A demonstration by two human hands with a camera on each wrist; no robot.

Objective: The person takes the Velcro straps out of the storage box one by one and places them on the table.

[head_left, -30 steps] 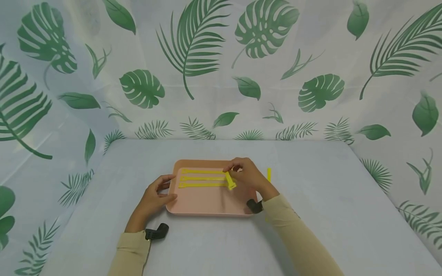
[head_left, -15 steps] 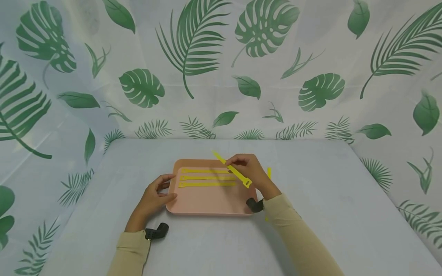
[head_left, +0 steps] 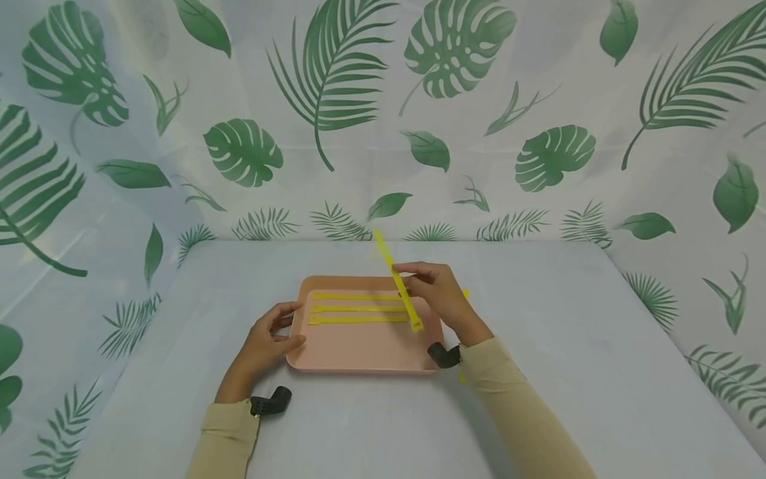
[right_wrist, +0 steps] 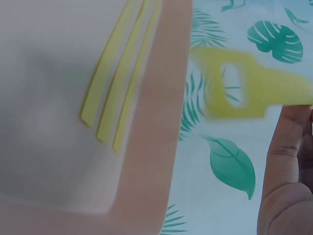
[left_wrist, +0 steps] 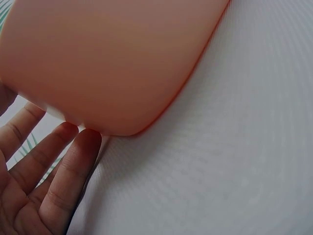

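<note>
A pink tray (head_left: 359, 352) lies on the table, with three yellow hook-and-loop cable ties (head_left: 359, 308) side by side in its far half. My left hand (head_left: 267, 339) holds the tray's left edge, thumb tip on the rim, and its fingertips (left_wrist: 90, 142) touch the edge in the left wrist view. Above the tray's right side, my right hand (head_left: 439, 293) pinches another yellow cable tie (head_left: 409, 306) near its middle. This tie hangs tilted, its slotted head low and towards me, its thin end up and away. The slotted head is blurred in the right wrist view.
Right of the tray, yellow ends (head_left: 462, 378) show on the table, mostly hidden by my right wrist and forearm. A white table (head_left: 359, 426) extends around the tray. A leaf-printed cloth (head_left: 371, 133) stands behind and at both sides.
My right hand has lifted slightly and turned the cable tie, which now stands steeper, its thin end farther up. The left hand and tray stay put.
</note>
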